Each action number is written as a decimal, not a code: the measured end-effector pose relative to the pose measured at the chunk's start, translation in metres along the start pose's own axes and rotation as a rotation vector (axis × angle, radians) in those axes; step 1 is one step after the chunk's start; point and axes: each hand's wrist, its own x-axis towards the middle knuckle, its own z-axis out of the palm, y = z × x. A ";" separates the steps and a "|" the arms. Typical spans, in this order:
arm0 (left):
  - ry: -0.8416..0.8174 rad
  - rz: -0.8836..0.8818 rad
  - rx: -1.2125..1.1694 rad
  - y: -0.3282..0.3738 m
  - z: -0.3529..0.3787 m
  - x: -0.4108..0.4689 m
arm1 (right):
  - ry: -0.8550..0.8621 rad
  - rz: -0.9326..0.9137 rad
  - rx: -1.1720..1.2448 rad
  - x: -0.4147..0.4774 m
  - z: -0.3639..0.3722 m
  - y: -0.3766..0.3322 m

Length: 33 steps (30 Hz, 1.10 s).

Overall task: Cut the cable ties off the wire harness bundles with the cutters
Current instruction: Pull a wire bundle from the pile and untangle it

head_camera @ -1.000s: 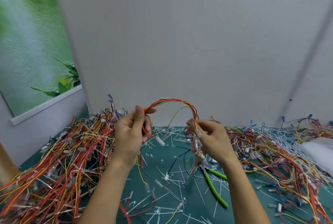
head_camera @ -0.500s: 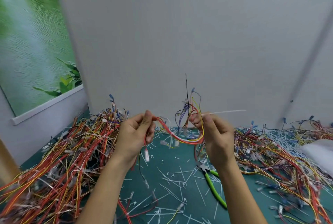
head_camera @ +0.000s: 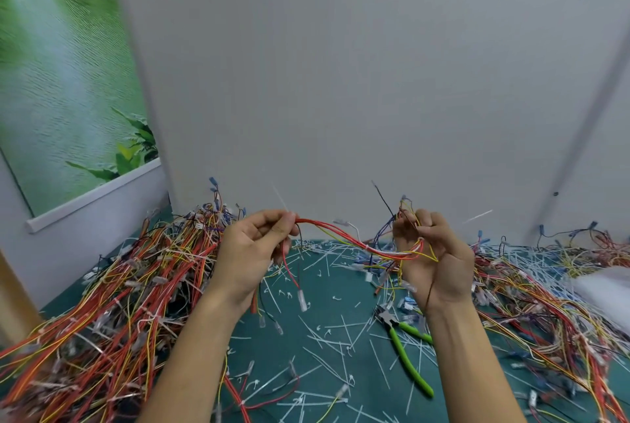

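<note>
Here, a grey wall (head_camera: 341, 82) is filling most of the frame, with a green poster (head_camera: 61, 65) hanging at the upper left. Along the bottom, a green table (head_camera: 327, 313) is carrying two heaps of wire: a red-and-yellow pile (head_camera: 119, 303) sprawling at the lower left and a thinner tangle (head_camera: 545, 303) trailing off at the lower right, probably kept apart as done and undone work, though which is which I cannot tell.

Between them, at centre frame, the person is stretching one wire harness (head_camera: 341, 237) in the air. The left hand (head_camera: 252, 252) is pinching one end between thumb and curled fingers. The right hand (head_camera: 439, 262) is curling its fingers round the other end, with loose loops gathered against the palm. Pulling it taut is likely meant to bring any remaining tie into view, and a small white band (head_camera: 368, 247) is showing near the right hand.

The green-handled cutters (head_camera: 405, 351) are lying on the table just below the right wrist, held by neither hand, apparently parked within easy reach. Cut white ties (head_camera: 327, 361) are littering the table around them
</note>
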 end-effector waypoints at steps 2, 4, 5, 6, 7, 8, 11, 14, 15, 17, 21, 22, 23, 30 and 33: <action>-0.015 -0.033 0.008 0.001 -0.001 -0.001 | -0.068 0.007 0.087 -0.002 0.001 -0.002; -0.063 -0.083 0.012 0.001 -0.001 -0.002 | -0.126 0.024 0.188 -0.004 0.004 -0.004; -0.094 -0.104 0.027 0.001 0.000 -0.002 | -0.148 0.036 0.225 -0.006 0.007 -0.004; -0.120 -0.120 0.041 0.001 0.001 -0.003 | -0.164 0.051 0.251 -0.007 0.009 -0.003; -0.139 -0.132 0.047 0.000 0.002 -0.004 | -0.173 0.072 0.271 -0.008 0.012 -0.003; -0.152 -0.141 0.042 0.000 0.003 -0.004 | -0.184 0.096 0.286 -0.009 0.015 -0.002; -0.183 -0.161 0.004 0.000 0.004 -0.004 | -0.206 0.176 0.293 -0.011 0.019 0.001; -0.211 -0.186 -0.084 0.001 0.002 -0.003 | -0.216 0.233 0.256 -0.011 0.018 0.001; -0.217 -0.195 -0.115 0.002 0.001 -0.003 | -0.222 0.248 0.252 -0.011 0.018 0.002; -0.223 -0.207 -0.162 0.003 0.000 -0.002 | -0.220 0.254 0.222 -0.010 0.018 0.003; -0.181 -0.227 -0.246 0.003 -0.003 0.001 | -0.233 0.232 0.137 -0.011 0.017 0.003; -0.167 -0.231 -0.265 0.003 -0.004 0.002 | -0.243 0.230 0.136 -0.011 0.016 0.003; -0.152 -0.233 -0.283 0.004 -0.004 0.002 | -0.245 0.226 0.131 -0.011 0.015 0.003; -0.071 -0.223 -0.365 0.004 -0.006 0.007 | -0.212 0.203 0.065 -0.011 0.015 0.005; -0.068 -0.216 -0.388 0.005 -0.006 0.007 | -0.169 0.180 0.026 -0.011 0.016 0.006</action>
